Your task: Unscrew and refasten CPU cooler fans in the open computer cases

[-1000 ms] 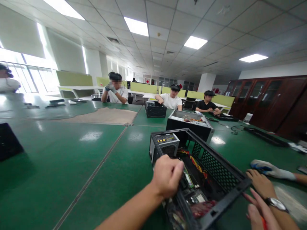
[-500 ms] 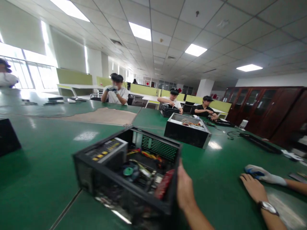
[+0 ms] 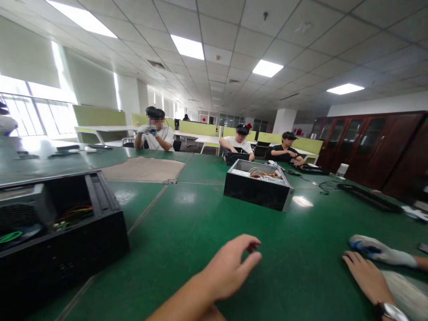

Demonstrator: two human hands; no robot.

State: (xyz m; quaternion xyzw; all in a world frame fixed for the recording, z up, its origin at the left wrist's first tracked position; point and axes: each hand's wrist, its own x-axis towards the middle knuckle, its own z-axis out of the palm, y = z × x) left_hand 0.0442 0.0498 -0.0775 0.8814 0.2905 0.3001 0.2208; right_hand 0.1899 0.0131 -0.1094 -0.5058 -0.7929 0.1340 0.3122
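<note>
Item 1: computer case (image 3: 83, 258), black, open at the top, at the left of the green tabletop (image 3: 187, 223) and partly cut off by the picture edge. Visible inside: a grey power box (image 3: 30, 203), thin coloured wires (image 3: 78, 210) and a round green part (image 3: 10, 236).

Item 2: left hand (image 3: 230, 267), bare, at the near middle, to the right of the computer case and well apart from it. Grip released: fingers loosely bent, a gap between thumb and fingertips, nothing held. Contact with the tabletop cannot be told. Right hand: out of view, grip cannot be told.

Item 3: second case (image 3: 257, 189), black sides, grey metal rim, open-topped, on the tabletop beyond the left hand; red and yellow wiring inside.

Item 4: at the right edge, another person's bare hand (image 3: 368, 276) with a wristwatch (image 3: 390, 310), just beside a white and blue glove (image 3: 374, 249), worn.

Item 5: brown patch (image 3: 143, 169), flat, irregular outline, toward the far side.

Item 6: tall dark-red cabinets (image 3: 364, 147), at right behind the tabletop.
</note>
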